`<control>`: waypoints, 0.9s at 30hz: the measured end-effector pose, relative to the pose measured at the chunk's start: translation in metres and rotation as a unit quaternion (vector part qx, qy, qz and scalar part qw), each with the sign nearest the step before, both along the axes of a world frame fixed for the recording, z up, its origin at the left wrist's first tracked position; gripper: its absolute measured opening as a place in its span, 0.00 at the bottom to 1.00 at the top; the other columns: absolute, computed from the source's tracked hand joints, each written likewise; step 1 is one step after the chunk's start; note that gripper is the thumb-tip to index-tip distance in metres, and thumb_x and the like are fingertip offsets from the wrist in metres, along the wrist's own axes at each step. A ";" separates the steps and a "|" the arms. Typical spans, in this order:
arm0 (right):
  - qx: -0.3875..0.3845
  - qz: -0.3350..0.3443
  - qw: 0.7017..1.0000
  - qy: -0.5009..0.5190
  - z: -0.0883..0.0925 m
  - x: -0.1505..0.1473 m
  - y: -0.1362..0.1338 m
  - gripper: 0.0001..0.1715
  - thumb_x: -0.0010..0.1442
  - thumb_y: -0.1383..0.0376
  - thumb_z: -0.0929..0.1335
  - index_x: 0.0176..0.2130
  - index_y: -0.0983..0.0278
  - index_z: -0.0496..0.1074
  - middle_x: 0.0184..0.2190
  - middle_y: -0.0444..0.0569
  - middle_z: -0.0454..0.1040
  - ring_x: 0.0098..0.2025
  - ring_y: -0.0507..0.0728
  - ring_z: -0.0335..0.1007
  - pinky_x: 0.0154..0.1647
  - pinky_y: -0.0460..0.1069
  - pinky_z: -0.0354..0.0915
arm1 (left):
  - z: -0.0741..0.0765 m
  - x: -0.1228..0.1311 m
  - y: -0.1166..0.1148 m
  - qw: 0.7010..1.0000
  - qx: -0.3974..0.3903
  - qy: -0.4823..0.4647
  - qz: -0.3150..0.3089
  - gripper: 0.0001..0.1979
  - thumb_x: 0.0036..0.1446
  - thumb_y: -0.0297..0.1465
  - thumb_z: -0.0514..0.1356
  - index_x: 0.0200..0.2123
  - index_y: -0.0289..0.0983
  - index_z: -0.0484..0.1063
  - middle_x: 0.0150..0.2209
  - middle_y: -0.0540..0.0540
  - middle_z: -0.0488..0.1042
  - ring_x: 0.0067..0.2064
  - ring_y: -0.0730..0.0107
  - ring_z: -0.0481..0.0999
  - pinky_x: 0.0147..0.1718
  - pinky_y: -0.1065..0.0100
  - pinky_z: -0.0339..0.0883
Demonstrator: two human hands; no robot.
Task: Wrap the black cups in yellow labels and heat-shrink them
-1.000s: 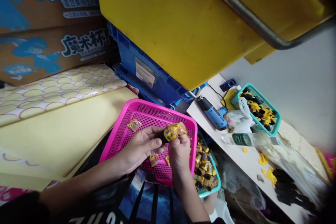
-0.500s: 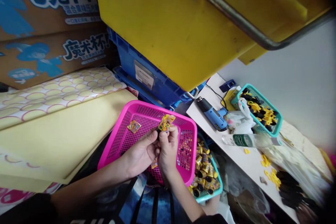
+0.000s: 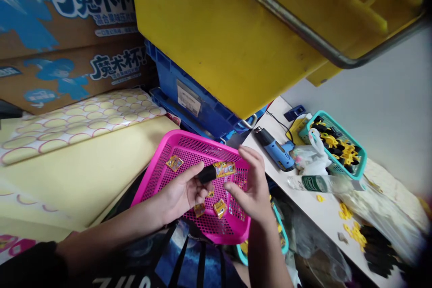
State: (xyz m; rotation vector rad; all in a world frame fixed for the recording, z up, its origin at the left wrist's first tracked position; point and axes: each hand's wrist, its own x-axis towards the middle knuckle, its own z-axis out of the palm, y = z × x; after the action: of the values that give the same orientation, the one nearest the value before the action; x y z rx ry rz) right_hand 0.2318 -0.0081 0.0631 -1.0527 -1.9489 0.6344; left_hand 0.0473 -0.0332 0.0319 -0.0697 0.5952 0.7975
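Observation:
My left hand pinches a small black cylinder between thumb and fingers. A yellow printed plastic sleeve sits over its far end and points right. My right hand is open beside the sleeve, thumb and fingers apart, apparently not touching it. Both hands are over a pink mesh basket. Inside the basket lie a flat printed sleeve at the left and another printed sleeve near the front, with further ones partly behind my left fingers.
A yellow crate overhangs a blue crate. Cartons and yellow sheets are at left. On the white table are a heat gun, a bottle and a teal basket. Another teal basket is partly hidden.
My right hand has let go of the sleeve and moved right, its fingers opening. The black cylinder now shows clearly in my left hand. More sleeves are visible in the basket.

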 end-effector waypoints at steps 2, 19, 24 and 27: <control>0.029 0.087 0.988 -0.122 0.017 0.011 0.008 0.39 0.55 0.61 0.74 0.62 0.50 0.61 0.59 0.49 0.65 0.62 0.63 0.57 0.64 0.62 0.53 | 0.002 -0.001 0.000 0.999 0.023 0.023 -0.007 0.12 0.57 0.36 0.64 0.30 0.31 0.77 0.23 0.43 0.76 0.21 0.76 0.73 0.19 0.79 0.65; -0.052 0.264 0.950 -0.156 0.025 0.010 0.016 0.20 0.57 0.62 0.74 0.49 0.61 0.71 0.41 0.46 0.77 0.43 0.55 0.72 0.48 0.54 0.64 | 0.001 -0.004 -0.008 0.986 0.091 0.065 -0.121 0.15 0.55 0.40 0.66 0.36 0.32 0.76 0.27 0.43 0.76 0.23 0.79 0.70 0.22 0.78 0.61; -0.014 0.205 0.963 -0.173 0.020 0.008 0.017 0.23 0.53 0.57 0.76 0.45 0.62 0.71 0.35 0.45 0.76 0.39 0.55 0.71 0.44 0.53 0.62 | 0.007 -0.004 -0.004 0.958 0.208 0.155 -0.126 0.24 0.55 0.51 0.60 0.37 0.32 0.73 0.29 0.45 0.74 0.27 0.73 0.72 0.25 0.71 0.66; 0.000 0.155 0.973 -0.170 0.017 0.010 0.019 0.24 0.52 0.58 0.77 0.45 0.61 0.70 0.37 0.46 0.76 0.40 0.55 0.71 0.45 0.53 0.63 | 0.013 -0.009 0.001 0.931 0.252 0.263 -0.028 0.21 0.48 0.40 0.69 0.42 0.37 0.69 0.34 0.50 0.74 0.34 0.71 0.75 0.33 0.69 0.69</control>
State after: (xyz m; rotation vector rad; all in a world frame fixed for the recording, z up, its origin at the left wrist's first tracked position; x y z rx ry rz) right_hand 0.2416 0.0107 0.0798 -0.9071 -2.4433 0.6524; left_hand 0.0387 -0.0323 0.0444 0.6504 0.8737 0.8972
